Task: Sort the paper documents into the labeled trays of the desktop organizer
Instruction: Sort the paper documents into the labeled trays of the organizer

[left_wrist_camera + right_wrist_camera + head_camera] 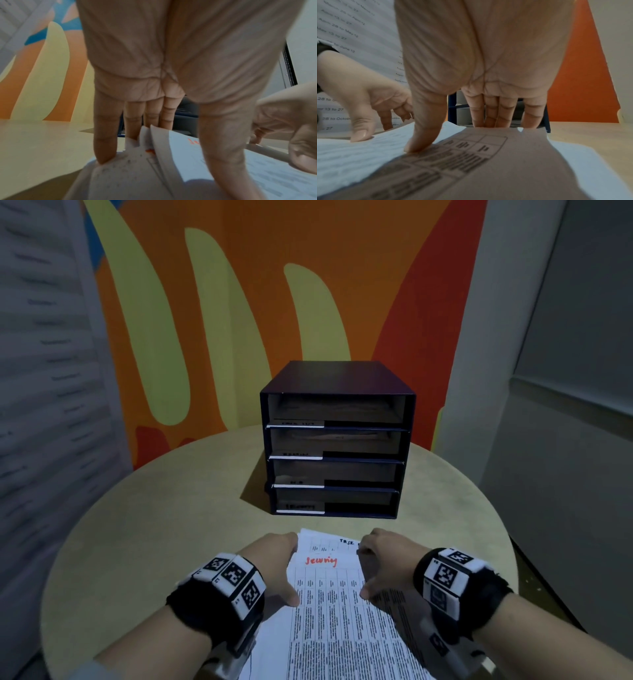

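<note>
At the lower middle of the head view, our stack of paper documents (337,607) lies on the round counter (144,542), with the top sheet carrying a printed table and a red handwritten word. Our left hand (274,566) sits on the stack's left edge: in the left wrist view its fingers (104,136) reach down straight and lift a few sheet edges apart, thumb resting on top, so we read it as a light pinch on the papers. Our right hand (383,563) grips the right edge, thumb (426,128) pressing down on the top sheet and fingers hooked over the far edge.

Higher in the frame, at centre, stands the dark desktop organizer (334,440), just beyond the stack and apart from it. It has four stacked trays, each with a white label strip (296,424) at its front left; the writing is too blurred to read. Something flat may lie in the upper trays, but we cannot tell.

We judge the sorting barely begun: the whole stack is still unsorted on the counter.
</note>
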`<state>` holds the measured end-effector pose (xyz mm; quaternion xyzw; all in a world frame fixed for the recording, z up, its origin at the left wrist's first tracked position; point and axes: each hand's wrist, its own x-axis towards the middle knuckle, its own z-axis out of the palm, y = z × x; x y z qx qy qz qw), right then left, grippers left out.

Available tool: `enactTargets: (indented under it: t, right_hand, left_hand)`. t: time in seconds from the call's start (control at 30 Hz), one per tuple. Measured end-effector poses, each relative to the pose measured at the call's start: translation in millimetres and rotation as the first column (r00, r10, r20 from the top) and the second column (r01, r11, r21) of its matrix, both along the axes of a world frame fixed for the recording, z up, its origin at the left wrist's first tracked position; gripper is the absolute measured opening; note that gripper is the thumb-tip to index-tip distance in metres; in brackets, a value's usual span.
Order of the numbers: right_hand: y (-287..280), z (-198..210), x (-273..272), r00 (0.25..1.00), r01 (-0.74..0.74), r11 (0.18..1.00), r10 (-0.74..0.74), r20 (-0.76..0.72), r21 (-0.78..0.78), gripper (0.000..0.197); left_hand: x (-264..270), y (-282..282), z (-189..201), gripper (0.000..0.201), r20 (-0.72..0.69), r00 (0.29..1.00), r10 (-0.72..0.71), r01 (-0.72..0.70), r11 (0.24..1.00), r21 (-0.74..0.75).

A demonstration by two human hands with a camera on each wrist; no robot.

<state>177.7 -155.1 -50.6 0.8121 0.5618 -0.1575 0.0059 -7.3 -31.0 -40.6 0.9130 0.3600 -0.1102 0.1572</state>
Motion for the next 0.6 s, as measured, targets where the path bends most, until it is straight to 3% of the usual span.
enactTargets:
  t: [0.13,0.3,0.37,0.6]
  right_hand:
    - [-5.4,-1.0,-4.8,1.0,0.009,1.0,-0.008,0.025,-0.017,0.078]
    - [-10.2,2.0,-8.7,0.993,0.026,1.0,-0.024,0.114,-0.015,0.073]
    - [-11.9,3.9,-7.8,0.992,0.039,0.999,-0.04,0.122,0.011,0.069]
    - [-21.8,12.6,21.8,0.965,0.234,0.939,-0.193,-0.18,0.251,0.044]
  left_hand:
    - [-3.5,-2.7,-2.0,0.065,0.035,0.999,0.013,-0.012,1.0,-0.014]
    - [-4.5,4.5,-2.2,0.019,0.187,0.981,0.047,-0.063,0.995,0.08]
    - [-5.2,7.3,-0.3,0.011,0.245,0.967,0.064,-0.085,0.994,0.074]
    - [-17.7,19.7,10.7,0.024,0.375,0.926,0.047,-0.084,0.993,0.082]
